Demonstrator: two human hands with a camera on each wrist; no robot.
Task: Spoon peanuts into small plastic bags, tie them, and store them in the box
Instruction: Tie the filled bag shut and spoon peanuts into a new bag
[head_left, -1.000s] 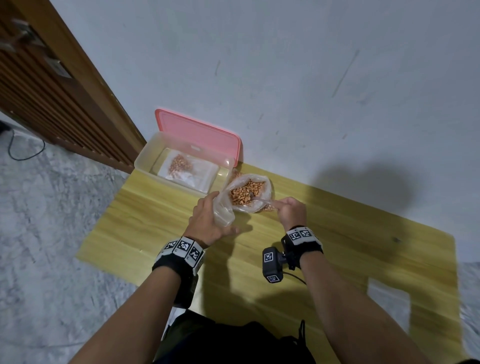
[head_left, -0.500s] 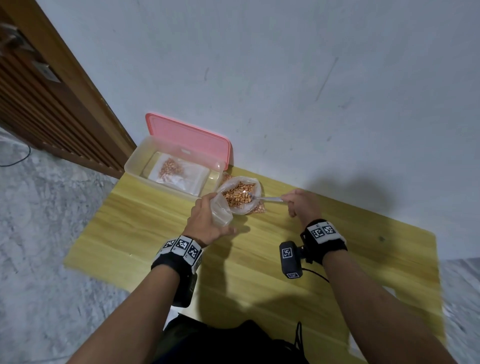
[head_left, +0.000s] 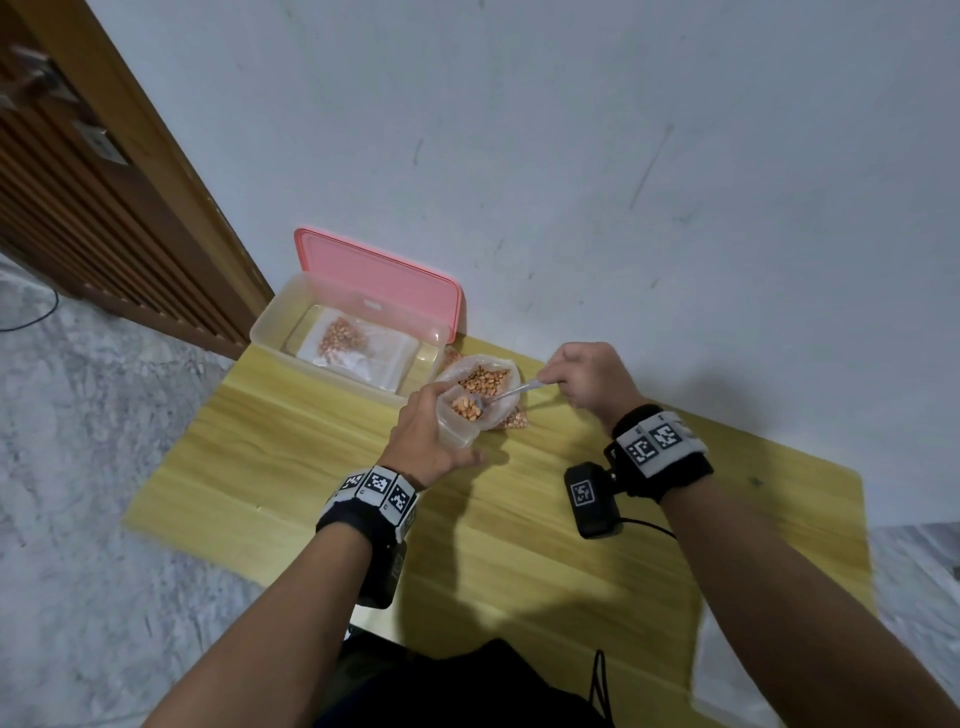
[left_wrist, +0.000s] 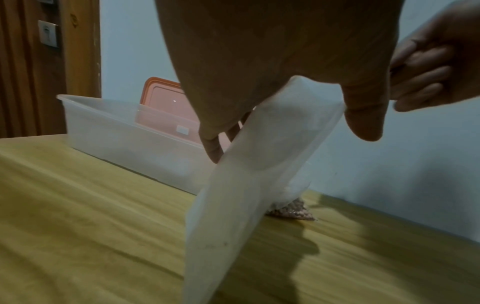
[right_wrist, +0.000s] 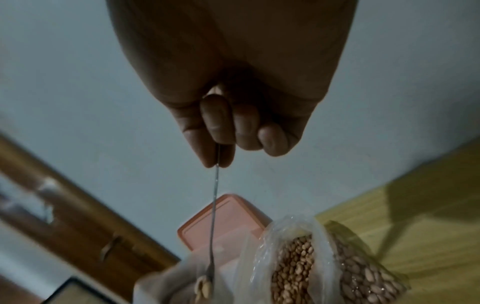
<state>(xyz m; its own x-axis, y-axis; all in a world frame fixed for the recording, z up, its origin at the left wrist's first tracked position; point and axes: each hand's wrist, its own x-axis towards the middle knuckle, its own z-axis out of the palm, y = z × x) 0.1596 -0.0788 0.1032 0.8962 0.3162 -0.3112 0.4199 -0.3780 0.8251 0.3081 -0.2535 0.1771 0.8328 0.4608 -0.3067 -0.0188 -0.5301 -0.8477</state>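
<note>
My left hand grips a small clear plastic bag by its mouth; in the left wrist view the small bag hangs down to the table. My right hand pinches the handle of a metal spoon, whose bowl, loaded with peanuts, sits at the small bag's mouth. In the right wrist view the spoon runs down from my fingers to the peanuts. Just behind stands the large open bag of peanuts. The clear box holds one bagged portion of peanuts.
The box's pink lid leans on the white wall behind it. The yellow wooden table ends at its left edge over a marble floor. A brown slatted door stands at the left. A sealed peanut packet lies under the large bag.
My right hand has lifted the spoon out of the large bag and brought its peanuts over to the small bag's mouth. My left hand has kept its hold on the small bag.
</note>
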